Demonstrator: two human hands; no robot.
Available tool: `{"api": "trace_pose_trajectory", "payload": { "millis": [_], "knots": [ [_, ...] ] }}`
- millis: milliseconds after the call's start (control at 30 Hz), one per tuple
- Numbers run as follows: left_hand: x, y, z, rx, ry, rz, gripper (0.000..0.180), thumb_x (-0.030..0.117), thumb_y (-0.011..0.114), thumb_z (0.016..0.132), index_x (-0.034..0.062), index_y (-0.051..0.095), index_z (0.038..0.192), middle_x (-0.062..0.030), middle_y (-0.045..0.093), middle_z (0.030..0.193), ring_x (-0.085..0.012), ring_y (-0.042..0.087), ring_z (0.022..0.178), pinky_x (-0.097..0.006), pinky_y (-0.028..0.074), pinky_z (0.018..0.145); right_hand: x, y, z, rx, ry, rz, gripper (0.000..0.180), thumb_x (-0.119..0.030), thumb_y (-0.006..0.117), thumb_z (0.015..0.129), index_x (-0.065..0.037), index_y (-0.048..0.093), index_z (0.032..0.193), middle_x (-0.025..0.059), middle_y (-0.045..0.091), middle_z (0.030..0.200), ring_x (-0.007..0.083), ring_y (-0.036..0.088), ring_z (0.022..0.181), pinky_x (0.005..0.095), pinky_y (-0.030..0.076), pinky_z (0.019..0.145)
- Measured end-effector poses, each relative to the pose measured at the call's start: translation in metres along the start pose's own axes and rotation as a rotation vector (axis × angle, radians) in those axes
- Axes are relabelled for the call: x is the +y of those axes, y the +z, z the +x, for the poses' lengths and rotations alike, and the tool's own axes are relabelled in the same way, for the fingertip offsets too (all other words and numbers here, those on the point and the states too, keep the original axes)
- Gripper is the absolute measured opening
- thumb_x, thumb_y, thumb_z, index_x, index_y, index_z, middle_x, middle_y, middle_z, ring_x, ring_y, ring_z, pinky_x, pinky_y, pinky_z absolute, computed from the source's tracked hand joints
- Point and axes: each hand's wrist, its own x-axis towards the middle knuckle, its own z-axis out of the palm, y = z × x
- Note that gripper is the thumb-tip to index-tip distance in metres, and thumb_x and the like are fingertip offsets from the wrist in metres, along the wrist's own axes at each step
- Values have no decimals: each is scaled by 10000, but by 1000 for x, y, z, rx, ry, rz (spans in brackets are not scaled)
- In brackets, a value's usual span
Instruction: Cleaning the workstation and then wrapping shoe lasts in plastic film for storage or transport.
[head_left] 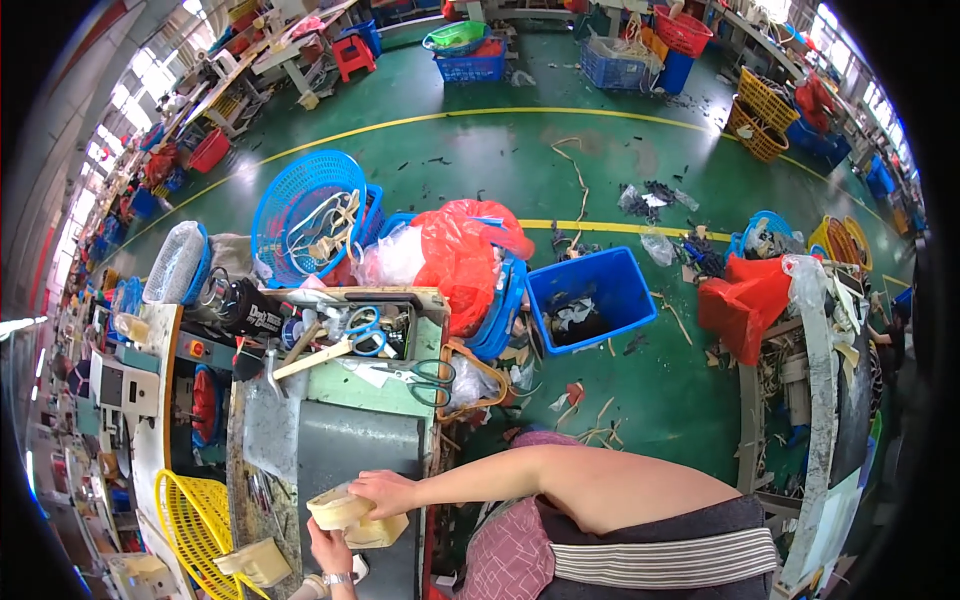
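Observation:
At the near end of the workbench, I hold a cream-coloured rounded piece (378,531) between both hands, over a dark mat (360,445). It looks stiff and folded, with a curved band along its far left side; its exact kind is not clear. My right hand (383,491) grips it from above, fingers bent over the top. Below and to the left, my left hand (329,550) closes on its lower side, a metal-banded watch (340,578) at the wrist. Another cream piece (255,563) lies on the left beside a yellow basket (195,515).
Beyond the mat lie dark-handled scissors (425,382), blue-handled scissors (366,333) and a hammer (310,362). Right of the bench stands a blue bin (592,300) with scraps inside. A blue basket (308,200) and a red plastic bag (460,260) sit behind it.

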Motion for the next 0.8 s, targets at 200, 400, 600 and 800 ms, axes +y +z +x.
{"api": "trace_pose_trajectory", "payload": {
  "millis": [200, 400, 600, 800],
  "knots": [
    [19, 5, 16, 82, 155, 325, 228, 87, 450, 818, 37, 462, 1040, -209, 584, 822, -400, 562, 734, -435, 438, 576, -5, -8, 5, -73, 105, -11, 367, -175, 645, 593, -28, 467, 879, 109, 516, 823, 283, 491, 815, 378, 440, 667],
    [-7, 18, 13, 107, 75, -15, 289, 112, 417, 841, 42, 375, 1118, -226, 563, 914, -391, 565, 850, -417, 442, 684, -7, -1, 2, -44, 75, -32, 412, -203, 678, 571, -30, 473, 885, 112, 522, 799, 288, 501, 811, 379, 442, 666],
    [-4, 19, 15, 75, 42, -83, 326, 139, 414, 851, 48, 357, 1159, -205, 560, 929, -380, 556, 875, -407, 435, 730, -8, 4, 3, -20, 87, -16, 385, -179, 674, 563, -44, 463, 856, 112, 498, 784, 289, 489, 800, 377, 434, 668],
    [-38, 18, 30, -73, -75, -410, 305, 90, 435, 828, 72, 385, 1128, -101, 576, 865, -249, 587, 685, -330, 472, 540, -15, 0, 4, -13, 90, 0, 390, -179, 666, 579, -35, 471, 885, 119, 512, 831, 295, 488, 827, 378, 436, 692]
  ]
}}
